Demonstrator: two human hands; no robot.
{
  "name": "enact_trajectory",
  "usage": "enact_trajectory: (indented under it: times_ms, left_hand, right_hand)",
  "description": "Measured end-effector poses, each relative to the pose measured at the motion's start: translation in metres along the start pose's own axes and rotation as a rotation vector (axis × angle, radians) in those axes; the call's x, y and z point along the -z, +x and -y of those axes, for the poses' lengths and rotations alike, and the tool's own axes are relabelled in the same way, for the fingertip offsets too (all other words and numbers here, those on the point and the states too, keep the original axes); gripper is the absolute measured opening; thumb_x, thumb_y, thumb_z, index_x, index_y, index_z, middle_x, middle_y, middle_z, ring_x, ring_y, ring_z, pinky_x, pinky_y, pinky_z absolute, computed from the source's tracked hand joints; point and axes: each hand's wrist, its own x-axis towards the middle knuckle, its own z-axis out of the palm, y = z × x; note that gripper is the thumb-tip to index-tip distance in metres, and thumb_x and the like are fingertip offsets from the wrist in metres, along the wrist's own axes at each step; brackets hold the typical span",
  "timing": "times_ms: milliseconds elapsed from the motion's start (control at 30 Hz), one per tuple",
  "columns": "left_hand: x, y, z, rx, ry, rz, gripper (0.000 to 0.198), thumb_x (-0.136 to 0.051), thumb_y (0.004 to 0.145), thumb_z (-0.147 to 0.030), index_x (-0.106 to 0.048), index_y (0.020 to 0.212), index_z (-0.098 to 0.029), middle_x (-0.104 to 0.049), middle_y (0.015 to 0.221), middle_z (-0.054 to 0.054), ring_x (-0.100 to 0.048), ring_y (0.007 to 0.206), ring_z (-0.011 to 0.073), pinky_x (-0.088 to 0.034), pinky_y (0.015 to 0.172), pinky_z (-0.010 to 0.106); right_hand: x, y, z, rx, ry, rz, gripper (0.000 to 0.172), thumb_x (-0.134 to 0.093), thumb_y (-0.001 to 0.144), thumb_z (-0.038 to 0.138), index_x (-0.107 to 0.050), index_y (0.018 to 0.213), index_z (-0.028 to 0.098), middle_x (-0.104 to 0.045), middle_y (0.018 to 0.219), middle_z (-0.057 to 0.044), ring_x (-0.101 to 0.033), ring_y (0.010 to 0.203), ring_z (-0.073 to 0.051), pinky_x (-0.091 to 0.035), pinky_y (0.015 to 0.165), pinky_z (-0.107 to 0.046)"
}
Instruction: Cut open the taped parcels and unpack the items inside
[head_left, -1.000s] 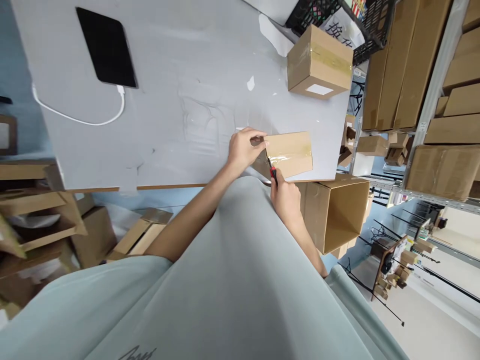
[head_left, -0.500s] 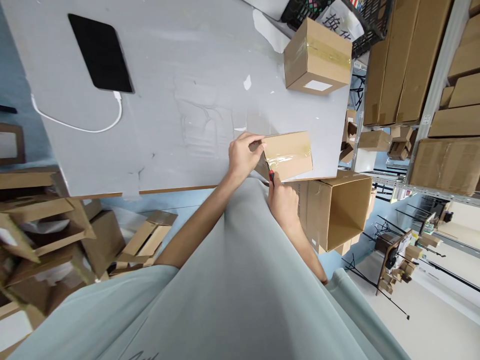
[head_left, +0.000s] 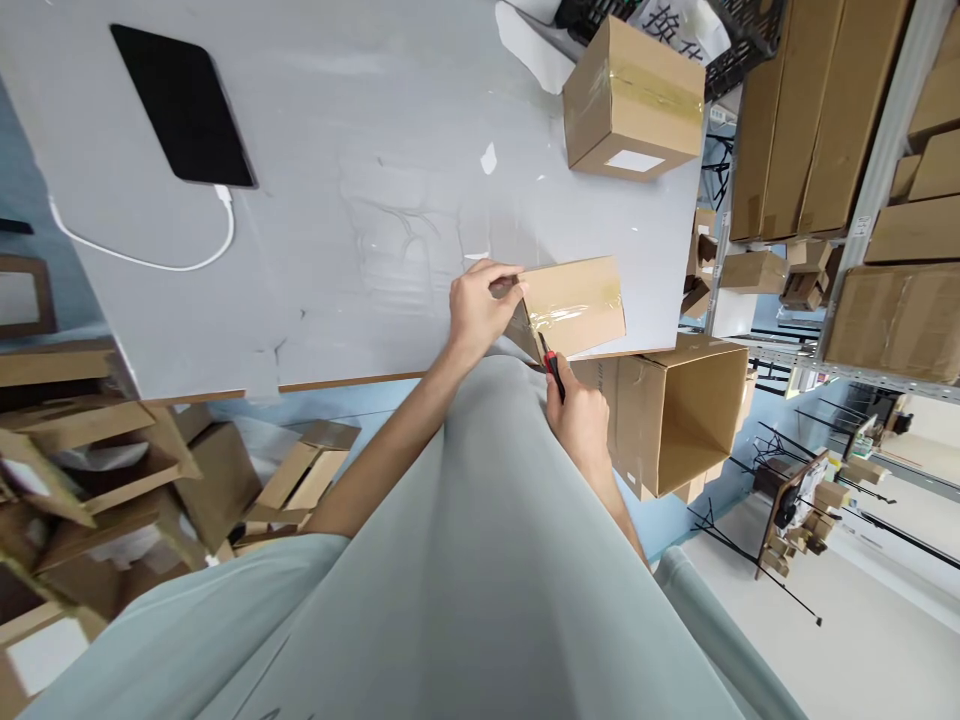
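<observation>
A small cardboard box (head_left: pixel 581 290) with clear tape along its top lies near the front edge of the table (head_left: pixel 337 300). At the box's left end, my left hand (head_left: pixel 480 300) has its thumb and fingers closed on the upper corner. My right hand (head_left: pixel 581 415) is wrapped round a red and black utility knife (head_left: pixel 553 368). The knife's blade points up and left, at the near left corner of the box. I cannot tell whether the blade tip touches the cardboard.
A taped box (head_left: pixel 645 100) stands at the back right beside a black crate (head_left: pixel 750 50). A tablet (head_left: pixel 184 105) with a white cable (head_left: pixel 180 267) lies at left. An open carton (head_left: pixel 694 420) stands right of the table. Opened boxes (head_left: pixel 112 450) are piled at lower left.
My right hand has drawn the knife slightly down and right from the box's left edge, so more of the knife shows. My left hand stays at the same corner.
</observation>
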Motion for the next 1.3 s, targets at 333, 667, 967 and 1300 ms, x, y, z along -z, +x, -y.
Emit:
enact_trajectory:
  times_ms: [333, 667, 967, 1300]
  left_hand:
    - [0.001, 0.000, 0.004, -0.004, 0.014, 0.010, 0.027, -0.075, 0.093, -0.032, -0.087, 0.117, -0.025, -0.083, 0.119, 0.005, -0.078, 0.107, 0.0231, -0.067, 0.103, 0.037]
    - [0.000, 0.001, 0.007, -0.011, -0.004, -0.023, 0.025, -0.077, 0.093, -0.031, -0.087, 0.115, -0.025, -0.083, 0.119, 0.006, -0.079, 0.104, 0.0229, -0.067, 0.105, 0.039]
    - [-0.003, -0.002, 0.009, -0.019, 0.054, -0.050, 0.026, -0.076, 0.097, -0.034, -0.085, 0.119, -0.025, -0.081, 0.120, 0.005, -0.078, 0.109, 0.0246, -0.067, 0.104, 0.039]
    - [0.000, -0.005, 0.008, -0.013, 0.047, -0.020, 0.027, -0.075, 0.097, -0.036, -0.084, 0.119, -0.024, -0.081, 0.123, 0.006, -0.079, 0.108, 0.0226, -0.067, 0.104, 0.037]
  right_hand:
    - [-0.003, 0.006, -0.001, 0.032, -0.012, 0.037, 0.057, -0.037, 0.124, 0.036, -0.044, 0.181, 0.032, -0.088, 0.121, -0.009, -0.082, 0.101, -0.027, -0.051, 0.083, -0.029]
    - [0.003, 0.010, -0.001, 0.087, 0.033, 0.010, 0.054, -0.038, 0.124, 0.035, -0.050, 0.177, 0.030, -0.089, 0.116, -0.007, -0.082, 0.098, -0.026, -0.048, 0.081, -0.028]
    - [-0.005, 0.010, -0.005, 0.085, -0.087, 0.120, 0.057, -0.038, 0.123, 0.033, -0.045, 0.180, 0.030, -0.087, 0.112, -0.010, -0.082, 0.100, -0.027, -0.054, 0.088, -0.031]
    - [-0.004, 0.006, -0.013, 0.111, 0.050, -0.007, 0.057, -0.035, 0.125, 0.038, -0.043, 0.181, 0.034, -0.086, 0.127, -0.008, -0.080, 0.101, -0.024, -0.050, 0.081, -0.027]
